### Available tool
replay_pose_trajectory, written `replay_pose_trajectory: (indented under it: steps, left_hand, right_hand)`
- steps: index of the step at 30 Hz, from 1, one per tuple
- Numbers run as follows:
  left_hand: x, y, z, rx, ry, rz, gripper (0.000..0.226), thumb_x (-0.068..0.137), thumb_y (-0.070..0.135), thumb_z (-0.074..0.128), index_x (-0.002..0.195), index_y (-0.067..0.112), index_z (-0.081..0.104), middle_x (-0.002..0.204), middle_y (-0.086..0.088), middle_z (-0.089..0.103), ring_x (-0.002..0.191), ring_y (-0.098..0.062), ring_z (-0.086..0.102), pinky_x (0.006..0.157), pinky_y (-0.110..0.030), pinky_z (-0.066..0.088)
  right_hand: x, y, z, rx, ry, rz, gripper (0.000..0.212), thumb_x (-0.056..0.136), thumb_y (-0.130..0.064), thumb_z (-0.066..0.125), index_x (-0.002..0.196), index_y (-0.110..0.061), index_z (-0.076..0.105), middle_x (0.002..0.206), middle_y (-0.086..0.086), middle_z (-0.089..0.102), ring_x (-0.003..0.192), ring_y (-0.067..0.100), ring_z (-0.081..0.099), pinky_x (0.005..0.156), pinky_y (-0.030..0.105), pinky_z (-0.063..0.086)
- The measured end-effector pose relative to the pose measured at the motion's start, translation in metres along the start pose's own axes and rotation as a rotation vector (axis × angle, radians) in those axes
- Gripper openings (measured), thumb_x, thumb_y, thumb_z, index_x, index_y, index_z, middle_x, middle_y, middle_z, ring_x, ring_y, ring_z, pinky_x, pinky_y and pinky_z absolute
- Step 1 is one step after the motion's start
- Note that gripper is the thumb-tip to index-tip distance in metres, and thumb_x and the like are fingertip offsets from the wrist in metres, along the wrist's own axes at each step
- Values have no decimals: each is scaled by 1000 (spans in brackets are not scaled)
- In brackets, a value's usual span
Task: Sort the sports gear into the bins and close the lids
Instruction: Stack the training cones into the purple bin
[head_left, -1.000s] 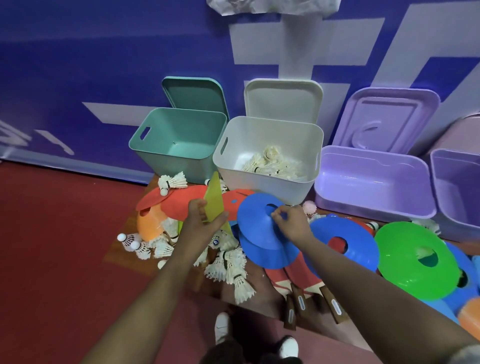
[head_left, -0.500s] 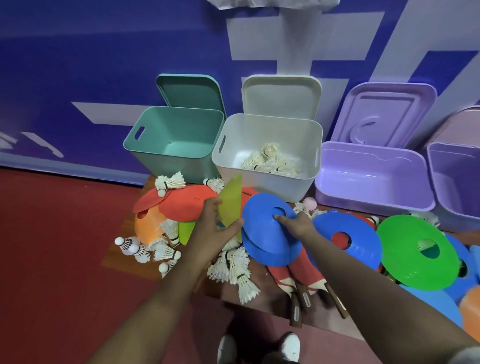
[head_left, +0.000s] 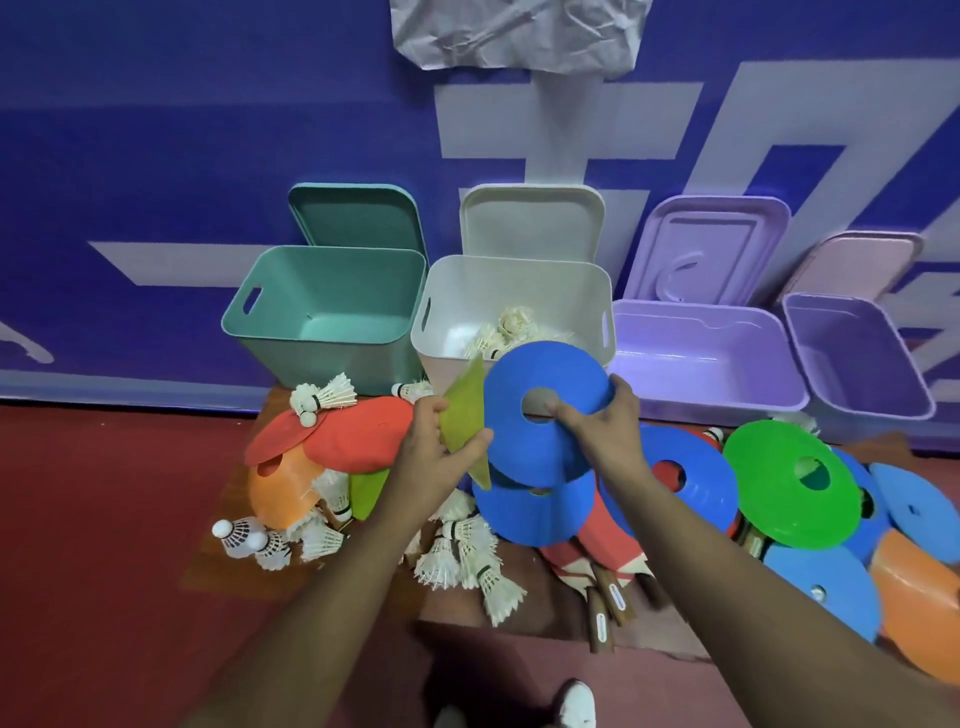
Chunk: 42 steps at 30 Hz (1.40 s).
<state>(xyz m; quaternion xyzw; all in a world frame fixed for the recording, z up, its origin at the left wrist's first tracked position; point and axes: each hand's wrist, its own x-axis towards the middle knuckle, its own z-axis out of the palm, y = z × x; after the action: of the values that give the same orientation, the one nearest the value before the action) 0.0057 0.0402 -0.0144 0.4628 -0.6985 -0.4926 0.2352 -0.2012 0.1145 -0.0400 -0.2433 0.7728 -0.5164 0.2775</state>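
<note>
Blue cone: lifted off the pile in the right hand, tilted toward the camera, just in front of the white bin; point on disc.
Right-hand grip: thumb through the centre hole, fingers curled over the far rim, closed on the blue cone.
Yellow-green cone: edge-on in the left hand, touching the blue cone's left rim.
Left-hand grip: pinched shut on the yellow-green cone, thumb on the near face.
Step in hand: likely gathering disc cones, two now raised clear of the heap.
Bins: teal bin bare inside; white bin already holding shuttlecocks; lilac bin bare inside; all lids propped open behind.
Next move: probably stacking the two cones, then carrying them to a bin without shuttlecocks; which one, cannot tell.
Left on the floor: more cones, loose shuttlecocks, paddles.
Progress: early; lids not yet closed.
</note>
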Motion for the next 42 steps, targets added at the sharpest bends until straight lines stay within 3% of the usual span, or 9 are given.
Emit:
replay_pose_trajectory:
  steps: [3, 6, 10, 14, 17, 24, 31, 35, 42]
  left_hand:
    - [6, 7, 4, -68, -12, 6, 49, 81, 37, 75, 116, 32, 41, 97, 15, 56, 90, -4, 59, 80, -22, 50]
    - [11, 11, 7, -211, -57, -51, 47, 72, 54, 75, 107, 42, 47, 104, 5, 69, 97, -13, 67, 87, -41, 56]
    - [8, 23, 10, -439, -73, -116, 28, 88, 26, 69, 110, 27, 53, 111, -9, 69, 100, -20, 69, 84, -29, 56]
    - [2, 24, 13, -527, -178, -161, 52, 79, 34, 77, 121, 15, 52, 105, -2, 71, 105, -20, 67, 101, -42, 49]
    - [-4, 23, 15, -456, -256, -158, 74, 60, 53, 85, 119, 20, 55, 111, -5, 69, 106, -17, 67, 101, -43, 49]
    - [-9, 22, 39, -254, -235, -40, 46, 67, 35, 85, 101, 29, 55, 95, 6, 71, 88, -3, 69, 77, -21, 53]
    - [-14, 32, 72, -29, -205, 74, 49, 72, 34, 83, 111, 25, 56, 105, 9, 66, 94, 6, 62, 81, -21, 52]
    - [-21, 43, 104, 23, -170, 32, 50, 76, 35, 80, 118, 24, 55, 106, 11, 62, 90, 13, 57, 71, -6, 46]
    - [-29, 49, 152, 72, -52, -37, 53, 74, 32, 81, 118, 19, 56, 108, 5, 63, 92, 1, 60, 76, -17, 47]
  right_hand:
    - [-20, -16, -2, 64, -59, -98, 40, 86, -29, 69, 122, -18, 56, 119, -4, 63, 109, 15, 60, 96, 42, 50]
    - [-48, -30, 2, 22, -108, -219, 21, 94, -10, 57, 111, -17, 66, 105, -5, 70, 98, 11, 65, 84, 31, 51]
    - [-80, -31, 10, 97, -261, -260, 29, 97, -7, 56, 111, -29, 69, 109, -9, 71, 103, 15, 66, 90, 30, 53]
    - [-96, -18, 7, 87, -331, -237, 30, 98, -7, 54, 124, -18, 66, 125, -5, 66, 119, 4, 58, 102, 19, 42]
    - [-103, -8, 0, 71, -331, -208, 29, 97, -9, 57, 124, -15, 66, 116, -8, 68, 107, -1, 60, 95, 17, 44]
    - [-111, 12, -35, 44, -227, -39, 26, 94, -18, 62, 120, -20, 67, 119, -9, 68, 111, 0, 61, 90, 13, 45]
    - [-67, 85, -132, -407, 129, 327, 31, 91, -25, 60, 102, 5, 59, 95, 19, 62, 93, 33, 59, 70, 34, 38]
    - [-42, 120, -160, -490, 92, 369, 33, 87, -32, 64, 80, -2, 52, 76, 15, 52, 74, 28, 50, 61, 33, 34]
    - [-7, 163, -158, -327, -28, 396, 46, 77, -44, 77, 82, -1, 58, 71, 9, 54, 67, 20, 51, 57, 30, 33]
